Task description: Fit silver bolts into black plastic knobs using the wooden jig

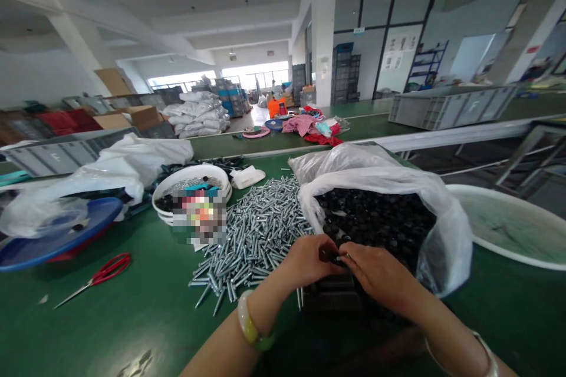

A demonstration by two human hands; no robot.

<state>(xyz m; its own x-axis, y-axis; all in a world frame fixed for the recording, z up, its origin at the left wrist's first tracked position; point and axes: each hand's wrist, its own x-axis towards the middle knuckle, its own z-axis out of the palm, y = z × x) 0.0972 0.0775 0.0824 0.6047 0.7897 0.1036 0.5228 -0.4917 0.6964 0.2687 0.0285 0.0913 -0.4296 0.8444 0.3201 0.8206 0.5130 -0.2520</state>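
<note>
Screws (pixel 260 224) are silver-grey, small pieces (pixel 375 218) black, the tabletop (pixel 168 318) green, scissor handles (pixel 105 274) red.

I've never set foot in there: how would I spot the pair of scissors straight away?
Start at the big green table and its heap of silvery metal pins. Go left of the heap to the stretch just nearer than the round blue tray, where the red-handled scissors lie. They are slim, looped at one end and pointed at the other, unlike the broad tray beyond.

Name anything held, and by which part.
A small metallic piece, pinched by the right hand beside the left hand; which part is gripped, and the left's hold, cannot be told.
</note>
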